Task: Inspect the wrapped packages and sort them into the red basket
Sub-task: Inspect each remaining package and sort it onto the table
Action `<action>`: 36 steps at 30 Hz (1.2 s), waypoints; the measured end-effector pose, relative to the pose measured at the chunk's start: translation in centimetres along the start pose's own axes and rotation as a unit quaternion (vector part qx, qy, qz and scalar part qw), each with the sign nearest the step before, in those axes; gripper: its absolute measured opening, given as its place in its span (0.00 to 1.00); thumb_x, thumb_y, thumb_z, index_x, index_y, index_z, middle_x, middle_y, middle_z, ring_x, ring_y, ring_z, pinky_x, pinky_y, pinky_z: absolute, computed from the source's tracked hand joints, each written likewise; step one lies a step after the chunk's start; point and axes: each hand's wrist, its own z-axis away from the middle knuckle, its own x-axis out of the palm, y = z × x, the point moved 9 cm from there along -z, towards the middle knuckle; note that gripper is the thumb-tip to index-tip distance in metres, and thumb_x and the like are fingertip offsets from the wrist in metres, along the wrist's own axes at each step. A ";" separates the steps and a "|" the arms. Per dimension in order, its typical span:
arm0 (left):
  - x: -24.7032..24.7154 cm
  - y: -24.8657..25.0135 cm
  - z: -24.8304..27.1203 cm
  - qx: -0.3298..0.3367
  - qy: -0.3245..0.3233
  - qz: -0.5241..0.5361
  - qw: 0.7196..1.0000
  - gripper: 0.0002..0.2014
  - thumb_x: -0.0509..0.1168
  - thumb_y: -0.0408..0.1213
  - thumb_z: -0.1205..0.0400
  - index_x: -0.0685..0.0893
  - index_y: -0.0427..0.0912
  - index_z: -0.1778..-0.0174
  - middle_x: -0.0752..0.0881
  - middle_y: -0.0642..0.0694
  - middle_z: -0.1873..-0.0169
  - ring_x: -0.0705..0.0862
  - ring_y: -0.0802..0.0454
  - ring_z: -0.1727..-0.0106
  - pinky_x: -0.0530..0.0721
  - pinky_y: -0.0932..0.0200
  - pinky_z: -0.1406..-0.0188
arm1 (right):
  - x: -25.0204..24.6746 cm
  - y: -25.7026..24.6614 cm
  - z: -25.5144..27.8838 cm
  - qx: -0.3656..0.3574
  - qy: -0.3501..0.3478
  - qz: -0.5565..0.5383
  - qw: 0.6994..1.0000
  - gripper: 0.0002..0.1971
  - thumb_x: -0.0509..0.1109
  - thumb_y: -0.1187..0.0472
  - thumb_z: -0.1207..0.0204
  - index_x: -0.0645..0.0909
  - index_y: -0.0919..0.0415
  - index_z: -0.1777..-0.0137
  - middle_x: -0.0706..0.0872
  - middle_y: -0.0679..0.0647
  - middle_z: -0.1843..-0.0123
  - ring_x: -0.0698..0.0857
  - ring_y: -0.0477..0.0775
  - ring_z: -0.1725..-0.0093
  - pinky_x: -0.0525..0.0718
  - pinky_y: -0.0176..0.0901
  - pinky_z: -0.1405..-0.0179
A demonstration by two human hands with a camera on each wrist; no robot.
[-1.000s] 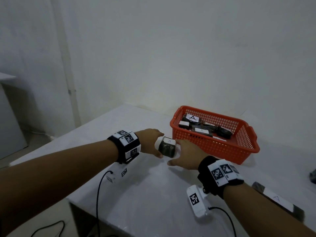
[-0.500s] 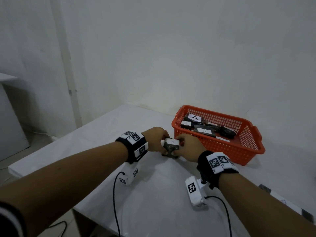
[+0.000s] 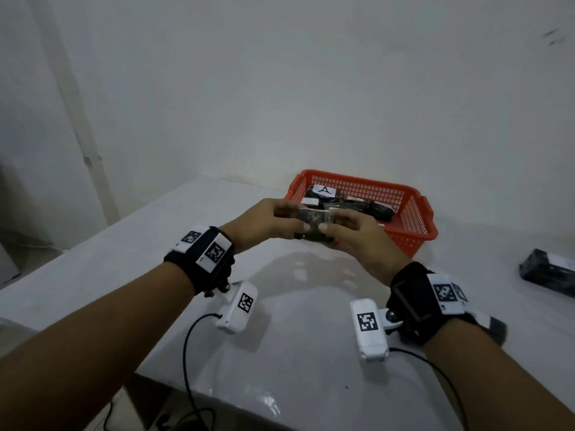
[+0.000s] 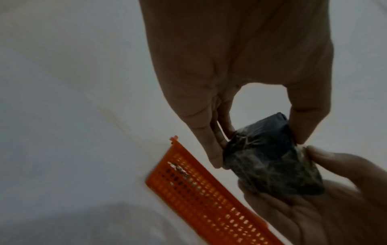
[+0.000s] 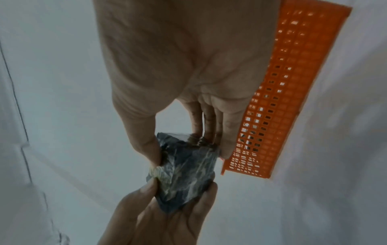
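A small dark wrapped package hangs above the white table, held from both ends. My left hand pinches its left end between thumb and fingers, and my right hand pinches its right end. The wrist views show the same package with crinkled dark wrap between both hands. Just behind the hands stands the red basket, its mesh wall also showing in the wrist views. Inside it lie several dark wrapped packages, one with a white label marked A.
Another dark package with a white label lies on the table at the far right. White walls close the back and left. Cables hang from the wrist cameras over the table's front edge.
Both hands have lifted the package off the table and turned it, so its white label no longer faces up. The camera view has tilted closer over the hands.
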 end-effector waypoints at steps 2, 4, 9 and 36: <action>1.9 0.8 0.9 0.015 -0.003 0.041 0.999 0.20 0.76 0.39 0.24 0.89 0.43 0.35 0.93 0.42 0.41 0.92 0.45 0.38 0.90 0.52 0.35 | -0.6 -0.7 2.0 -0.008 0.001 -0.036 0.999 0.17 0.79 0.62 0.20 0.87 0.66 0.32 0.92 0.63 0.35 0.91 0.63 0.33 0.87 0.62 0.28; 4.2 1.4 2.0 0.030 -0.015 0.071 0.997 0.20 0.75 0.40 0.20 0.88 0.44 0.32 0.92 0.44 0.38 0.90 0.45 0.34 0.88 0.50 0.31 | -1.7 -1.2 4.1 -0.021 0.019 -0.046 0.999 0.16 0.77 0.61 0.19 0.88 0.64 0.33 0.93 0.60 0.36 0.91 0.60 0.33 0.87 0.61 0.28; 8.5 1.4 4.4 0.062 0.018 0.086 0.994 0.17 0.73 0.30 0.16 0.87 0.38 0.30 0.93 0.41 0.39 0.92 0.44 0.36 0.89 0.47 0.33 | -3.9 -0.8 9.4 -0.033 0.057 -0.045 0.997 0.23 0.79 0.52 0.26 0.88 0.59 0.33 0.94 0.55 0.37 0.92 0.56 0.35 0.88 0.61 0.29; 14.3 2.9 5.1 0.057 -0.035 0.089 0.994 0.19 0.72 0.31 0.16 0.85 0.39 0.28 0.92 0.43 0.37 0.91 0.47 0.34 0.89 0.54 0.35 | -8.2 0.8 13.5 -0.025 0.117 -0.064 0.991 0.16 0.79 0.59 0.19 0.89 0.60 0.32 0.94 0.58 0.37 0.91 0.61 0.33 0.88 0.67 0.30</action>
